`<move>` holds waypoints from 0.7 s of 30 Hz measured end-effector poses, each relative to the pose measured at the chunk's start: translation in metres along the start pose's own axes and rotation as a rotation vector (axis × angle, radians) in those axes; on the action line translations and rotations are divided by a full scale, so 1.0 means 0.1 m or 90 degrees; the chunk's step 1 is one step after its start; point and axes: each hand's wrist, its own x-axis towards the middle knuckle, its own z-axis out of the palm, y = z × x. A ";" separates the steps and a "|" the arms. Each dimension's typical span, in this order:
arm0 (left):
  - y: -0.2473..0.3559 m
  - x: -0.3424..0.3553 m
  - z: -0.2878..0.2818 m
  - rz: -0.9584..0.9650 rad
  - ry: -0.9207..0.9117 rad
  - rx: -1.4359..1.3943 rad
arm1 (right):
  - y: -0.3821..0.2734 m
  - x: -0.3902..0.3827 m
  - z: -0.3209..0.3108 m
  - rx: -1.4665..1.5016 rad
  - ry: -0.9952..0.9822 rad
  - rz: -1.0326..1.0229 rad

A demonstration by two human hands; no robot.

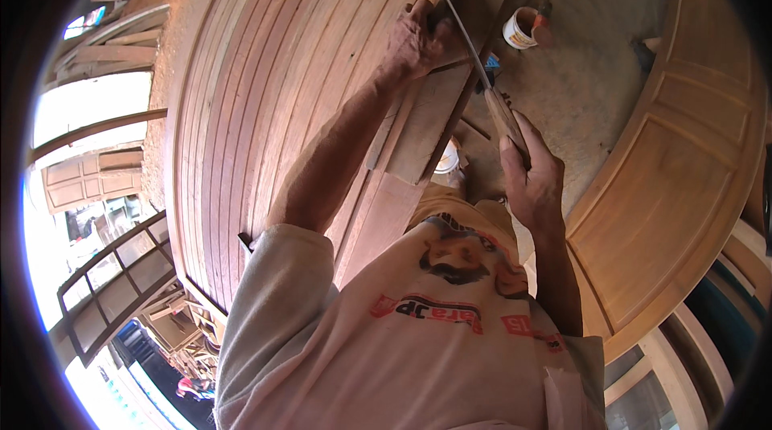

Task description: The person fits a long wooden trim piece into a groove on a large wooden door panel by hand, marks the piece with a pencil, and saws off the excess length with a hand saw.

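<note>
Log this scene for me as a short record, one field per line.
Left hand: on long pinkish-brown wooden boards, side by side
Right hand: holds a long, thin metal tool by its wooden handle
Floor: white round bucket
Person's right: brown panelled wooden door

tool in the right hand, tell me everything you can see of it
The tool is long and slim: a grey, metal-looking shaft, narrowing toward its far tip, set in a brown handle that looks wooden. The right hand grips the handle. From there it slants up and leftward in the picture, passing right of the left hand. Whether the shaft touches any wood is unclear.
</note>
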 end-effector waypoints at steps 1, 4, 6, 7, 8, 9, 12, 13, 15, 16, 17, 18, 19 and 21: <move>-0.02 0.01 0.00 0.001 0.013 0.013 | 0.02 0.00 0.00 0.009 0.009 -0.015; 0.04 -0.01 0.06 -0.001 0.029 0.011 | 0.06 -0.03 0.02 0.023 0.015 -0.018; 0.03 0.02 0.05 0.010 0.009 -0.027 | 0.02 0.22 0.09 0.034 0.002 0.021; 0.00 0.03 0.05 -0.005 -0.010 -0.050 | 0.02 0.31 0.10 0.029 -0.007 -0.030; -0.04 0.04 0.06 0.003 -0.014 -0.044 | 0.04 0.27 0.09 0.024 -0.004 -0.016; -0.08 0.04 0.05 0.006 -0.015 -0.033 | 0.06 0.24 0.09 0.021 -0.008 -0.006; -0.10 0.04 0.07 0.008 -0.013 -0.044 | 0.18 0.10 0.06 0.023 0.033 -0.041; -0.10 0.06 0.08 0.046 0.000 -0.037 | 0.24 0.03 0.05 0.024 0.053 -0.064; -0.09 0.04 0.05 0.064 0.001 -0.035 | 0.21 0.02 0.06 0.035 0.047 -0.064; -0.08 0.04 0.03 0.048 -0.011 -0.044 | 0.14 0.17 0.06 0.042 0.024 -0.041; -0.04 0.05 0.05 0.037 -0.023 -0.055 | 0.09 0.29 0.06 0.047 0.005 -0.020; -0.04 0.05 0.05 0.032 -0.023 -0.050 | 0.10 0.34 0.09 0.040 0.012 -0.017; -0.03 0.04 0.05 0.027 -0.023 -0.046 | 0.12 0.38 0.12 0.033 0.019 -0.014; -0.03 0.03 0.00 0.016 -0.019 -0.045 | 0.09 0.38 0.15 0.039 0.022 -0.008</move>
